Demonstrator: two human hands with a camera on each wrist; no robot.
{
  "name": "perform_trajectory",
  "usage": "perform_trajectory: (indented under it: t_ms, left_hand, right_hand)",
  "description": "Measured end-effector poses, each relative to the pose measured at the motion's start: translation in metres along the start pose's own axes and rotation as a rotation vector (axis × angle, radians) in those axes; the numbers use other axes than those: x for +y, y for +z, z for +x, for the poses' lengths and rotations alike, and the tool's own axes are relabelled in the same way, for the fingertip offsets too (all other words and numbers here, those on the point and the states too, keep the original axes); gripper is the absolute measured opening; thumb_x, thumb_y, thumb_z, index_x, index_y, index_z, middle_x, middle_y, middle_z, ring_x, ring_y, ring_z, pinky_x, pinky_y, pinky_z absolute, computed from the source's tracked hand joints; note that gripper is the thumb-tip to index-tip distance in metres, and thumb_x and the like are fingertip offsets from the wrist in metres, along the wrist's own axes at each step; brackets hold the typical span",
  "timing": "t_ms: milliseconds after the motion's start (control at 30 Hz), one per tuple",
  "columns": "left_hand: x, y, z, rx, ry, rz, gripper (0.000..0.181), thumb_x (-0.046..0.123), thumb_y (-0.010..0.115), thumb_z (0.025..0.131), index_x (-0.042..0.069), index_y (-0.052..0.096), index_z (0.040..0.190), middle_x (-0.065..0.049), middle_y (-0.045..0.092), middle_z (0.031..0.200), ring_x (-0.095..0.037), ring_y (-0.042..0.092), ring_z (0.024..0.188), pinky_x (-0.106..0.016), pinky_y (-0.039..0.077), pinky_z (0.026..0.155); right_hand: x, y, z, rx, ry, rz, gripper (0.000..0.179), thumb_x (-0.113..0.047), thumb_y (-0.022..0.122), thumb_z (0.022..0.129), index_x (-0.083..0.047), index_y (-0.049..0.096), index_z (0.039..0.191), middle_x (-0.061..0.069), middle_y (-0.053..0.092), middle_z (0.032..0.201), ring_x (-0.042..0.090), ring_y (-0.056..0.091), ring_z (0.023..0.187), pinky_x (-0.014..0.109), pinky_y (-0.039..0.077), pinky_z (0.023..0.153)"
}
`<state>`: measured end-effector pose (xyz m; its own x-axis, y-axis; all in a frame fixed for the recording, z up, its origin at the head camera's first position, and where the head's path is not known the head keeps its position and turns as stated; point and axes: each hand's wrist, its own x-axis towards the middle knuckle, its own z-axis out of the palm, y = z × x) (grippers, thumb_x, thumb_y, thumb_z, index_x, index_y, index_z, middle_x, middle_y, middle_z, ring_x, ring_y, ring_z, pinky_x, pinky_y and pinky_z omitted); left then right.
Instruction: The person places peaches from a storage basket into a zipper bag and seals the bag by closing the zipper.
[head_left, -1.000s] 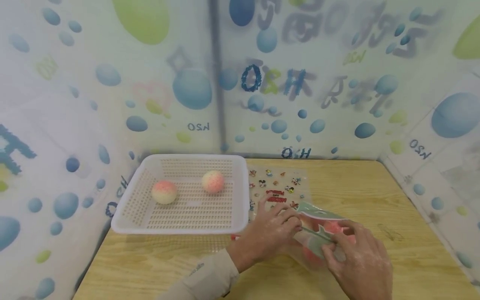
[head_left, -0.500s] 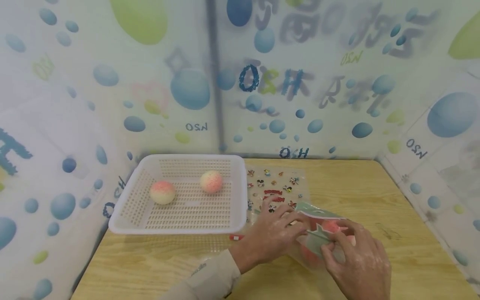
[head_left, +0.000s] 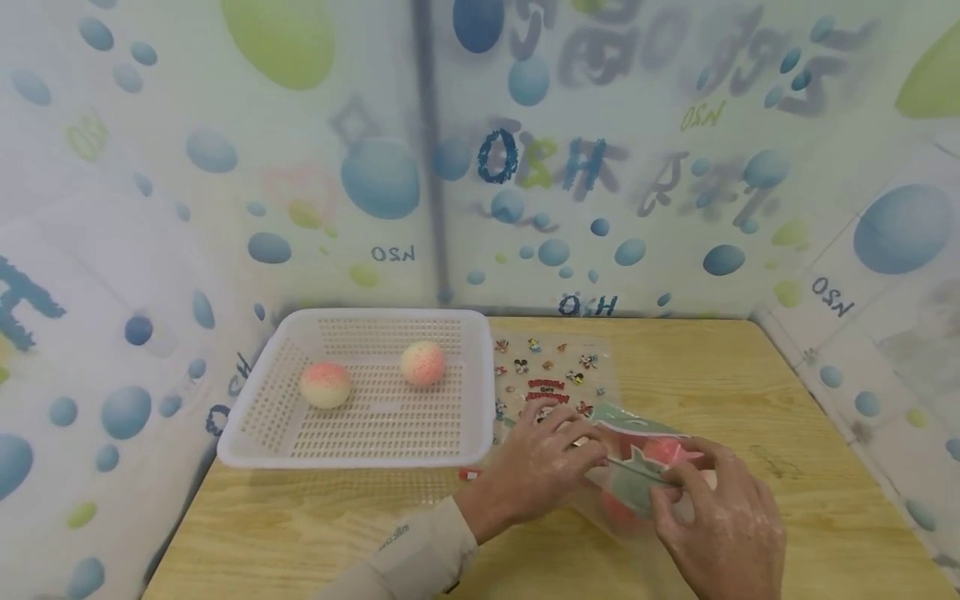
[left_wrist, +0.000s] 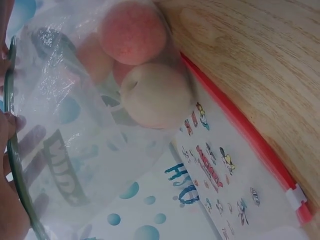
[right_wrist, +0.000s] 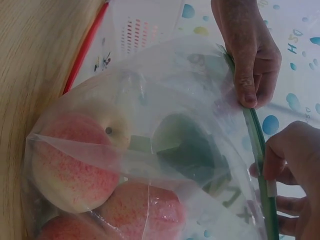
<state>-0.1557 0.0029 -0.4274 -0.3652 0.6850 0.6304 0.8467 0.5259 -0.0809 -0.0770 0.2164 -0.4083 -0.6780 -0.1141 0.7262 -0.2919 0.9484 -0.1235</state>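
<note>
A clear zip bag (right_wrist: 200,90) with a green zip strip (left_wrist: 16,165) lies under both hands, several peaches (right_wrist: 75,160) inside it. Its green-printed top (head_left: 633,483) gapes a little in the head view, and a pink peach (head_left: 663,452) shows through. My left hand (head_left: 536,462) pinches the strip toward one end, thumb on top in the right wrist view. Further along the same strip, my right hand (head_left: 723,517) pinches it at a pale slider (right_wrist: 271,188). Thumb and forefinger meet there, while the other fingers lie behind the strip.
A white plastic basket (head_left: 360,460) stands at the left, holding two peaches, a left one (head_left: 326,385) and a right one (head_left: 423,364). Beside it lies a flat cartoon-printed zip bag (head_left: 555,354) with a red strip (left_wrist: 240,120). Printed sheeting (head_left: 300,167) walls the wooden table (head_left: 690,367).
My left fingers reach slightly right along the bag's edge, then draw back a little. The right hand keeps its pinch in nearly the same place. The basket and its peaches stay put.
</note>
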Motion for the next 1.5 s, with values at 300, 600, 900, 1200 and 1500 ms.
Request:
perform_trajectory:
  t_ms: [300, 600, 900, 1200, 1500]
  left_hand:
    - [0.0, -0.002, -0.001, -0.042, -0.034, -0.066, 0.021, 0.033, 0.079, 0.089, 0.024, 0.07, 0.105, 0.006, 0.067, 0.112, -0.015, 0.057, 0.112, -0.04, 0.041, 0.104]
    - [-0.002, -0.002, -0.002, -0.045, -0.034, -0.073, 0.019, 0.032, 0.078, 0.091, 0.023, 0.07, 0.106, 0.006, 0.066, 0.114, -0.016, 0.056, 0.113, -0.04, 0.04, 0.105]
    - [-0.003, -0.001, -0.005, -0.05, -0.041, -0.093, 0.019, 0.031, 0.079, 0.09, 0.023, 0.071, 0.105, 0.006, 0.066, 0.114, -0.016, 0.056, 0.115, -0.04, 0.04, 0.105]
    - [-0.003, -0.003, -0.006, -0.064, -0.063, -0.124, 0.011, 0.027, 0.073, 0.095, 0.023, 0.071, 0.105, 0.007, 0.065, 0.115, -0.015, 0.056, 0.115, -0.039, 0.039, 0.106]
    - [-0.006, -0.005, -0.005, -0.089, -0.071, -0.125, 0.017, 0.026, 0.076, 0.093, 0.023, 0.07, 0.108, 0.006, 0.066, 0.117, -0.016, 0.057, 0.117, -0.042, 0.038, 0.108]
  right_hand:
    - [0.002, -0.002, -0.003, -0.005, 0.04, -0.008, 0.024, -0.022, 0.047, 0.079, -0.008, 0.064, 0.069, 0.017, 0.064, 0.106, 0.038, 0.065, 0.08, 0.058, 0.048, 0.066]
    - [0.005, -0.002, -0.004, 0.014, 0.056, -0.006, 0.027, -0.015, 0.046, 0.081, -0.005, 0.068, 0.07, 0.016, 0.065, 0.106, 0.038, 0.066, 0.075, 0.058, 0.048, 0.067]
    - [0.01, -0.001, -0.005, 0.016, 0.059, -0.017, 0.023, -0.006, 0.049, 0.079, -0.003, 0.072, 0.074, 0.018, 0.067, 0.104, 0.037, 0.067, 0.079, 0.064, 0.045, 0.078]
    - [0.024, -0.002, -0.005, 0.059, 0.095, -0.077, 0.031, -0.014, 0.046, 0.084, -0.001, 0.071, 0.071, 0.02, 0.068, 0.099, 0.038, 0.066, 0.08, 0.065, 0.043, 0.074]
    - [0.023, -0.007, -0.005, -0.012, 0.207, -0.068, 0.014, -0.007, 0.061, 0.079, -0.004, 0.072, 0.07, 0.02, 0.067, 0.103, 0.042, 0.063, 0.09, 0.066, 0.04, 0.084]
